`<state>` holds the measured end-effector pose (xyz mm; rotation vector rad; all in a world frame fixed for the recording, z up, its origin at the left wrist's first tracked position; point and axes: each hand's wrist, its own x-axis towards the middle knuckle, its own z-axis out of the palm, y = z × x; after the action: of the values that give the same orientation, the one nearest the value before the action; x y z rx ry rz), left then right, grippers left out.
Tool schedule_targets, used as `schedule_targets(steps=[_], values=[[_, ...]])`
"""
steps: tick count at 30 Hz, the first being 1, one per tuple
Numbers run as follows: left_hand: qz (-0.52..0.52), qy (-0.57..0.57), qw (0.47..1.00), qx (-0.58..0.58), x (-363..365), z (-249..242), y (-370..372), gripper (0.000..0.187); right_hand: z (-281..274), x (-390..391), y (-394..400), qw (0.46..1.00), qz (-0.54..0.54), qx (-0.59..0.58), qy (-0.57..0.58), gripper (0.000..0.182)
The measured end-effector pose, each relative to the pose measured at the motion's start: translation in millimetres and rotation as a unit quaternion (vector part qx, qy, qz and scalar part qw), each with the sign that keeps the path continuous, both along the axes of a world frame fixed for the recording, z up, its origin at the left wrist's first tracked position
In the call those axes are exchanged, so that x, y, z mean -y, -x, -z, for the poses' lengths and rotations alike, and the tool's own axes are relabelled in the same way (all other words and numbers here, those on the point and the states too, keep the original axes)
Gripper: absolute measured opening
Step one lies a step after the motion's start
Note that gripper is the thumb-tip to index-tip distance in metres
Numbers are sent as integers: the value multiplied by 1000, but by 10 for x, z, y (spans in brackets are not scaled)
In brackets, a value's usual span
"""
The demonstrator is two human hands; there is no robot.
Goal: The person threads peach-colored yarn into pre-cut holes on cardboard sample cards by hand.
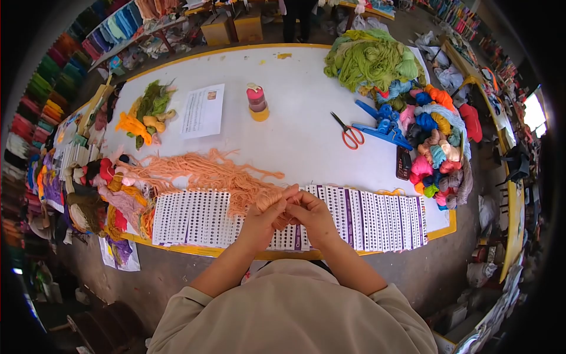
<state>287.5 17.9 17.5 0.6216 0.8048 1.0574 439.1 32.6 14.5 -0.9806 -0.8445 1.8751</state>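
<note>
A bundle of peach yarn (206,171) stretches from the left side of the table to my hands. My left hand (263,219) is closed around its right end, with a wad of strands bunched in the fist. Close against it, my right hand (313,217) pinches strands of the same yarn between thumb and fingers. Both hands are over a long row of white punched cards (194,218) with dark holes and purple stripes, laid along the near edge of the table. The yarn covers some of the cards.
On the table (295,147) are red-handled scissors (350,135), a blue clamp-like tool (383,125), a pink-and-yellow bottle (257,104) and a printed sheet (202,111). Green yarn (377,62) and colourful skeins (439,127) are heaped at right, more skeins (115,197) at left.
</note>
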Motion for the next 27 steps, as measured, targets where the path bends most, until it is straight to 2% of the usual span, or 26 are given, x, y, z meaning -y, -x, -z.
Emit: schedule_targets(steps=[8,10,13,15,16,17,18,19,20,21,22,23,24,25,26,27], values=[[-60,5,998,27,-85,31,-99,31,-1,-59,-53,997,20,-41,55,11],[-53,-24,998,-28,-107,134,-94,28,-26,-81,-76,997,17,-37,61,11],[-80,-27,995,-47,-190,215,-120,26,-115,-131,-173,992,25,-48,110,8],[-84,11,994,-65,-280,220,-64,25,-148,-149,-261,990,-92,49,100,8],[-88,47,991,-84,-325,232,4,25,-73,-176,-381,979,-151,124,50,8],[-62,109,986,-106,-384,320,159,20,72,-198,-520,989,-67,128,16,8],[-92,143,982,-84,-453,319,322,16,286,-227,-692,991,16,131,-18,9],[-122,175,975,-63,-527,318,523,13,592,-285,-952,970,128,189,-84,10],[-109,184,977,-6,-600,422,844,10,711,-390,-1296,919,178,313,-158,12],[-96,191,976,51,-674,569,1210,12,740,-459,-1532,936,255,224,-97,14],[-136,205,963,105,-737,674,1521,16,769,-510,-1765,935,328,135,1,17],[-177,220,946,158,-780,772,1834,21,966,-504,-2181,936,345,-25,66,19],[-216,205,945,134,-809,866,2176,22,1249,-458,-2629,949,297,-104,35,20],[-224,183,954,80,-824,941,2522,21,1369,-463,-2910,958,254,-133,-29,20],[-254,193,943,93,-848,901,2757,23,1545,-434,-3292,924,352,-131,68,20],[-292,178,938,53,-827,1055,3202,22,1717,-410,-3753,928,353,-99,74,16]])
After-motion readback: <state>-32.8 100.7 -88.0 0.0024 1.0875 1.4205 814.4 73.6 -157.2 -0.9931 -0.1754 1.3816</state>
